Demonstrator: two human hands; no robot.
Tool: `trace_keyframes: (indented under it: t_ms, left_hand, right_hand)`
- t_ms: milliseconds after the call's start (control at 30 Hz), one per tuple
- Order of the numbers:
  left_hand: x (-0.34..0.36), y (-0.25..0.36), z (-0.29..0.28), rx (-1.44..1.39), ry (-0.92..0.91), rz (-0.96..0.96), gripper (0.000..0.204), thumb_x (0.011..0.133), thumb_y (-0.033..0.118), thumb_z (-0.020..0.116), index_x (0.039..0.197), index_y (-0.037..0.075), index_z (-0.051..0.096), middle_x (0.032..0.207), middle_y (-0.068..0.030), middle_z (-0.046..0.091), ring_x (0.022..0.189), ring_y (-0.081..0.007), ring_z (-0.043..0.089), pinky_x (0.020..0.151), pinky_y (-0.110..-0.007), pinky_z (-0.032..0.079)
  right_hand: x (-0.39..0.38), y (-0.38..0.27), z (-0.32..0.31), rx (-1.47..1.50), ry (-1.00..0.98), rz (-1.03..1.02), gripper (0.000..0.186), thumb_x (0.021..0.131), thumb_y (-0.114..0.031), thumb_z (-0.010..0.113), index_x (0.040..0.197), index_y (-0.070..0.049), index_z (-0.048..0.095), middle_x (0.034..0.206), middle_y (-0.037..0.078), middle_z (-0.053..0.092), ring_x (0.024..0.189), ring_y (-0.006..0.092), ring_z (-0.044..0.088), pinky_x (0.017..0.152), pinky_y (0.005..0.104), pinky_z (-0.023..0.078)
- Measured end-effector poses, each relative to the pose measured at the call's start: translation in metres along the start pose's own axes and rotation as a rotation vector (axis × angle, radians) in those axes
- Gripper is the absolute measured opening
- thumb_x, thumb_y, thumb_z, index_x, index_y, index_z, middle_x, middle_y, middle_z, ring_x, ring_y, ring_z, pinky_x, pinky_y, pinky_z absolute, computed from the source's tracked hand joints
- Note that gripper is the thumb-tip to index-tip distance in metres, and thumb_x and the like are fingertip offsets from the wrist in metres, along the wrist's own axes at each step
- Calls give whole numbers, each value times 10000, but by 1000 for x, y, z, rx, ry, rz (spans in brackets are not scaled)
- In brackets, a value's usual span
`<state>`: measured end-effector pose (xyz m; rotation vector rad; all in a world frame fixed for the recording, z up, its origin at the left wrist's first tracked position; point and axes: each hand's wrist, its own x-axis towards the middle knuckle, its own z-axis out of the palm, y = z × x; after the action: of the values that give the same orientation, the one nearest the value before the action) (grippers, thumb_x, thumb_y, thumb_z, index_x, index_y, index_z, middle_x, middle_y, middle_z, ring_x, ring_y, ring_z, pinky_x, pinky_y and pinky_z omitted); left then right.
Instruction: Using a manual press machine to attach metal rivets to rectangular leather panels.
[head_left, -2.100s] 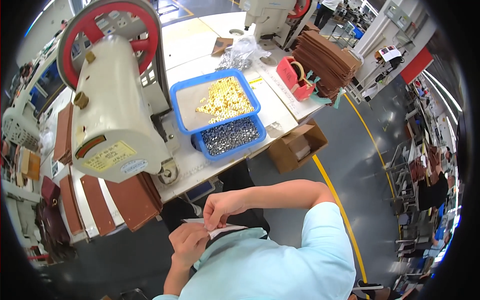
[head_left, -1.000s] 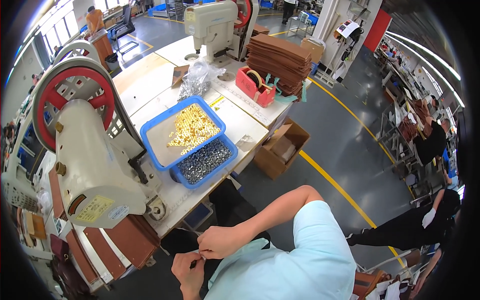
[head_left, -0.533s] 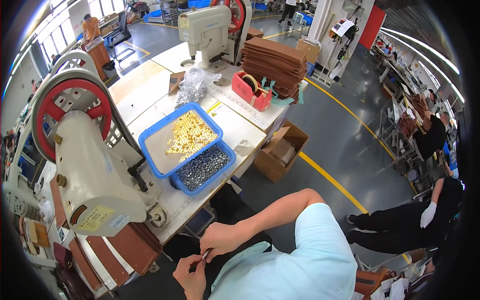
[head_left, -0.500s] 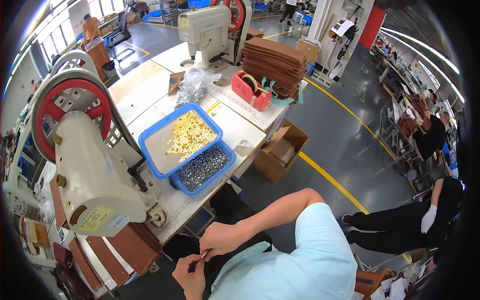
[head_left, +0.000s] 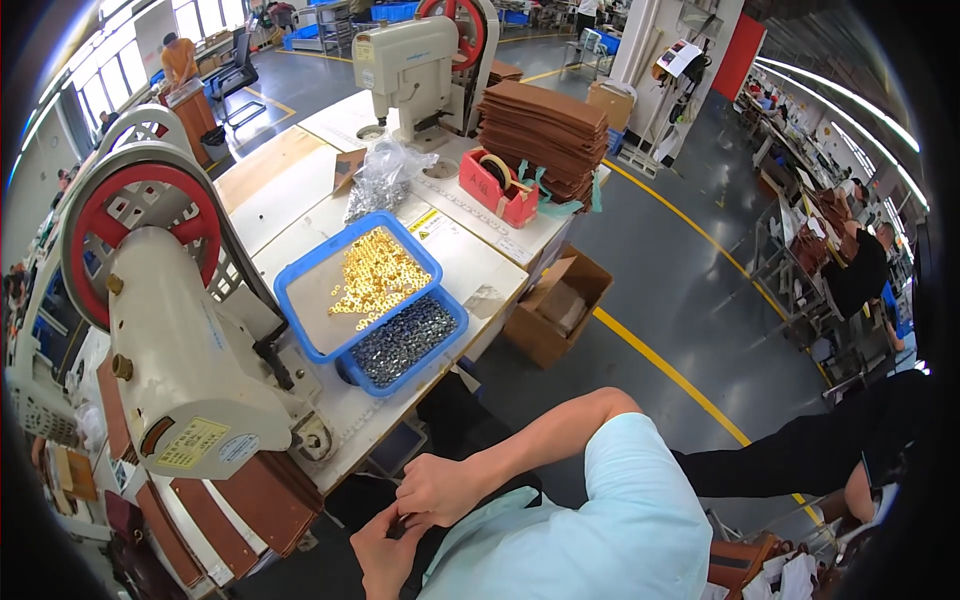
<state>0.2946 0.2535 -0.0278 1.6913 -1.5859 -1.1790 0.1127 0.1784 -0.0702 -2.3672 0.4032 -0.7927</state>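
gone from view since the earlier frame, the pale sliver is possibly hiding where right hand (head_left: 440, 490) and left hand (head_left: 381, 552) are pinching fingertips together, contents unclear, while the gold-ring tray (head_left: 318, 297) is lying ahead on the surface (head_left: 475, 266), nearer the right hand.

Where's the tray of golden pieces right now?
In the head view, the tray of golden pieces is left of centre, right of the nearer machine, overlapping the tray of silvery pieces.

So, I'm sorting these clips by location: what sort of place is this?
Most likely a factory or workshop floor, perhaps for leather-like goods: there's a heavy cream machine on a bench, a tall stack of brown sheets, and a blue tray of small gold-coloured pieces.
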Motion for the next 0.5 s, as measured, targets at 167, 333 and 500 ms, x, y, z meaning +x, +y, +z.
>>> trace_keyframes:
  t_ms: [167,333,500]
  left_hand:
    - [-1,11,-11,97,-95,-93,398,822,190,815,1166,19,711,998,-131,760,874,-178,719,790,-303,549]
    - [4,14,-10,170,-69,-24,398,857,159,751,1228,36,675,986,-152,745,885,-265,726,800,-354,554]
    - [9,-25,2,27,206,83,374,798,27,782,1161,13,694,937,-132,760,827,-209,748,769,-292,567]
  right_hand:
    - [-1,-1,4,31,68,-24,160,768,-207,757,752,-76,667,664,68,615,589,302,597,552,411,432]
    - [2,-3,-6,-30,-126,130,197,847,-272,725,901,-83,714,751,76,645,701,309,643,599,420,475]
    - [46,13,-44,25,-473,154,388,889,-441,670,986,-71,740,911,146,706,873,379,673,724,469,533]
